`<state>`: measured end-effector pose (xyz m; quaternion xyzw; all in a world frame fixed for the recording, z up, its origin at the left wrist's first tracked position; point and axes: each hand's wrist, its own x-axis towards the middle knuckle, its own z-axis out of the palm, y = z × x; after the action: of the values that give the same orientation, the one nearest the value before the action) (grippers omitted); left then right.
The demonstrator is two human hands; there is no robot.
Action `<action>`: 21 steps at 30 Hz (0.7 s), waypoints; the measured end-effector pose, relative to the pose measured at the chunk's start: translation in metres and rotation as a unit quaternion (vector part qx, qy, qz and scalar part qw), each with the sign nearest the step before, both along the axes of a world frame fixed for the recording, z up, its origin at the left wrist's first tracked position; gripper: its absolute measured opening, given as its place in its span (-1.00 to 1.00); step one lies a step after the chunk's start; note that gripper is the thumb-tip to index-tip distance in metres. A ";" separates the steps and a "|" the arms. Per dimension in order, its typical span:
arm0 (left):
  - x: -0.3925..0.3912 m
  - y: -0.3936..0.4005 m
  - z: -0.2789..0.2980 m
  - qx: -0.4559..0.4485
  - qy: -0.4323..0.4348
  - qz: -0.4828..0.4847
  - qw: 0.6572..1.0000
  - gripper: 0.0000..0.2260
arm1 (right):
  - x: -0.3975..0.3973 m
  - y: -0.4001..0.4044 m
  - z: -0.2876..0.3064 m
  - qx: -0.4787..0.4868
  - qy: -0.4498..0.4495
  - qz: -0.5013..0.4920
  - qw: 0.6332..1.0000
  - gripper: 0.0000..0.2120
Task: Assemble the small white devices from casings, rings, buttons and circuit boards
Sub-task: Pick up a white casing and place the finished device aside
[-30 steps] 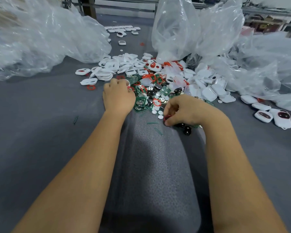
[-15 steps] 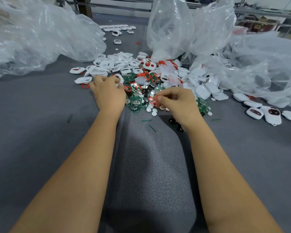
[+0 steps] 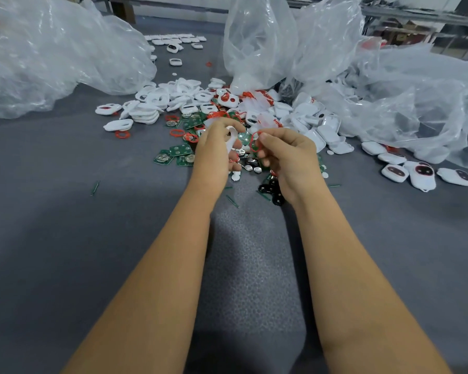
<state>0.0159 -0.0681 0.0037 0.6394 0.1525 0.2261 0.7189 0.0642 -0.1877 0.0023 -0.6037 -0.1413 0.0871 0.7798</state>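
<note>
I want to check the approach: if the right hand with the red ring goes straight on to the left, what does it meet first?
Probably the white casing held in the left hand; the right hand pinches the red ring right beside it, though depth is unclear.

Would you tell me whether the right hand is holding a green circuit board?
No, the right hand pinches a thin red ring, next to the white casing in the left hand.

On the table (image 3: pixel 52 238) the circuit boards (image 3: pixel 177 153) lie just left of the left hand (image 3: pixel 214 155); the casings (image 3: pixel 157 103) are heaped behind them, plastic bags (image 3: pixel 262 41) behind and to both sides, and finished devices (image 3: pixel 422 174) well apart to the right
</note>
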 end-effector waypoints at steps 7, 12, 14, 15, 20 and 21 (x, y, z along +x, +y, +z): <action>-0.005 0.002 -0.006 -0.021 -0.024 -0.034 0.999 -0.78 | 0.002 -0.002 0.000 0.035 -0.044 -0.004 0.998 -0.87; -0.003 0.000 -0.007 0.023 -0.041 -0.014 0.999 -0.85 | 0.000 0.002 -0.005 -0.080 -0.155 -0.027 0.984 -0.85; -0.003 -0.001 -0.007 0.025 -0.050 -0.004 0.998 -0.88 | -0.001 0.002 -0.006 -0.089 -0.168 -0.023 0.981 -0.85; -0.003 -0.001 -0.007 0.028 -0.053 0.002 0.998 -0.90 | 0.000 0.002 -0.006 -0.091 -0.170 -0.021 0.981 -0.85; -0.002 0.000 -0.008 0.038 -0.062 0.017 0.997 -0.92 | -0.001 0.002 -0.007 -0.093 -0.165 -0.011 0.982 -0.84; -0.002 0.000 -0.008 0.037 -0.064 0.018 0.997 -0.91 | -0.001 0.002 -0.007 -0.093 -0.164 -0.010 0.982 -0.83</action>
<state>0.0141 -0.0682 -0.0046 0.6466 0.1097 0.2850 0.6990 0.0636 -0.1861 -0.0044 -0.6813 -0.2527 -0.0077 0.6870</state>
